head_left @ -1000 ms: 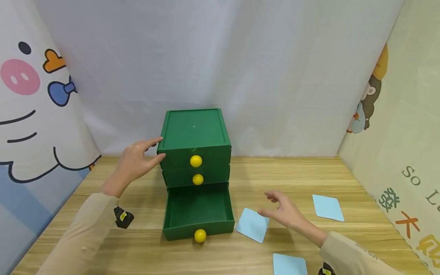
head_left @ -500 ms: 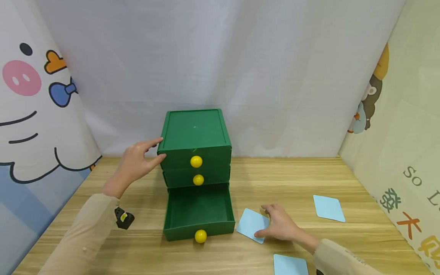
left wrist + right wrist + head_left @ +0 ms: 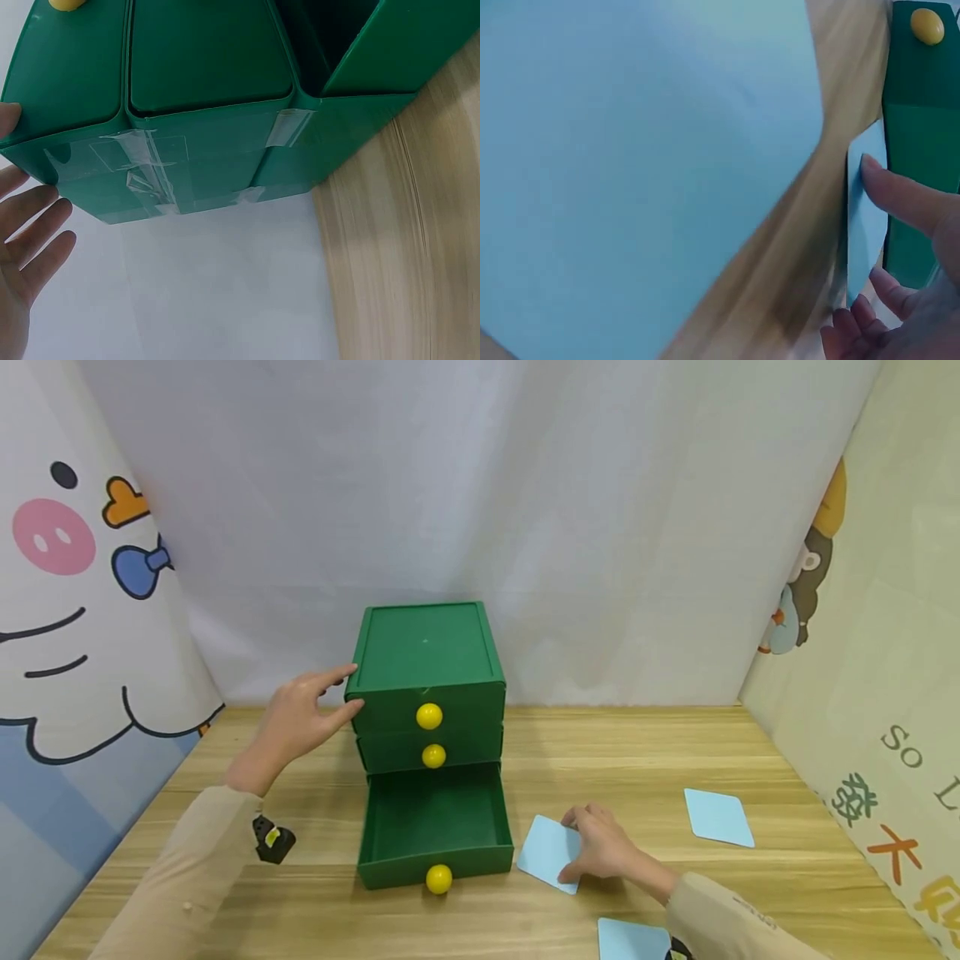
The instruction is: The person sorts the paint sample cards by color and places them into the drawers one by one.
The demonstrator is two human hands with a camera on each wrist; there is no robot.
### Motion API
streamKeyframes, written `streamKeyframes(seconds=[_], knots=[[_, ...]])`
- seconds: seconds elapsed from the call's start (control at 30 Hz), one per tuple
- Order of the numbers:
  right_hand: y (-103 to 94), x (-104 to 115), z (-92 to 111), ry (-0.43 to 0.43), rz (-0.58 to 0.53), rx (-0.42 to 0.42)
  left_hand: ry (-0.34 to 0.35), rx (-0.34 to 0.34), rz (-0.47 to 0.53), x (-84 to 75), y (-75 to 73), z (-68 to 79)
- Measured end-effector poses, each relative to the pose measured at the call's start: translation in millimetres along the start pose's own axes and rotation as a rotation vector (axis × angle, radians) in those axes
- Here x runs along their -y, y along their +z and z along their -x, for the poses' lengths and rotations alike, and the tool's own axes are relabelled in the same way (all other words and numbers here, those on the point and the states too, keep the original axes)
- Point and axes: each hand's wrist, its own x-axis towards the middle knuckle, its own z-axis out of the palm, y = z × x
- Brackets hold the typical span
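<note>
A green drawer cabinet (image 3: 427,647) with round yellow knobs stands on the table, its bottom drawer (image 3: 438,822) pulled out and bare inside. My left hand (image 3: 296,718) rests against its upper left front corner, thumb on the front face. In the left wrist view, the fingers (image 3: 45,247) lie spread and fairly straight beside the taped side wall (image 3: 217,165). Right of the drawer, my right hand (image 3: 600,846) holds a light blue square card (image 3: 546,852) by opposite edges. The right wrist view shows the thumb (image 3: 900,196) on that card (image 3: 866,217), with fingertips at its other edge.
A second blue card (image 3: 718,817) lies farther right on the wooden table (image 3: 637,743). Another blue card (image 3: 630,939) lies near the front, partly cut off by the view and overlapped by the right sleeve. Pale cloth (image 3: 600,568) hangs behind, with printed panels at both sides.
My right hand has come left and down onto the nearest blue card, and its thumb and fingers have closed at the card's edges. The left hand stays at the cabinet.
</note>
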Motion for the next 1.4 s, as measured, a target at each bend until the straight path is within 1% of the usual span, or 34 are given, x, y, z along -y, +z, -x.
streamKeyframes(seconds=[0.1, 0.23, 0.33, 0.43, 0.5, 0.57, 0.73, 0.87, 0.97, 1.13, 1.27, 1.4], knots=[[-3.5, -1.1, -2.2, 0.005, -0.063, 0.009, -0.005, 0.003, 0.002, -0.4, 0.5, 0.5], [-13.6, -7.3, -4.5, -0.037, -0.205, 0.044, -0.015, 0.010, 0.007, -1.8, 0.6, 0.8], [-25.0, -10.5, -5.6, -0.046, -0.326, 0.086, -0.021, 0.014, 0.009, -2.6, 0.5, 1.1], [-38.8, -9.5, -6.9, -0.045, -0.405, 0.116, -0.025, 0.014, 0.011, -2.8, 0.4, 1.3], [-48.7, -7.6, -8.4, -0.045, -0.428, 0.125, -0.024, 0.013, 0.009, -2.6, 0.4, 1.4], [-59.2, -4.7, -10.8, -0.049, -0.435, 0.133, -0.024, 0.013, 0.009, -2.5, 0.3, 1.4], [-82.4, 8.1, -20.2, -0.063, -0.392, 0.113, -0.030, 0.018, 0.014, -2.5, -0.3, 0.9], [-94.3, 23.7, -30.9, -0.104, -0.367, 0.093, -0.032, 0.022, 0.017, -2.2, -1.1, 0.2], [-98.1, 37.2, -40.4, -0.128, -0.347, 0.089, -0.035, 0.028, 0.017, -1.8, -1.5, -0.4], [-93.1, 61.3, -56.3, -0.143, -0.335, 0.082, -0.037, 0.034, 0.016, -1.8, -2.1, -0.9], [-80.5, 76.9, -65.8, -0.169, -0.345, 0.083, -0.039, 0.034, 0.014, -2.5, -2.6, -0.8], [-68.0, 87.8, -69.5, -0.205, -0.333, 0.092, -0.040, 0.036, 0.016, -3.4, -2.8, -0.9]])
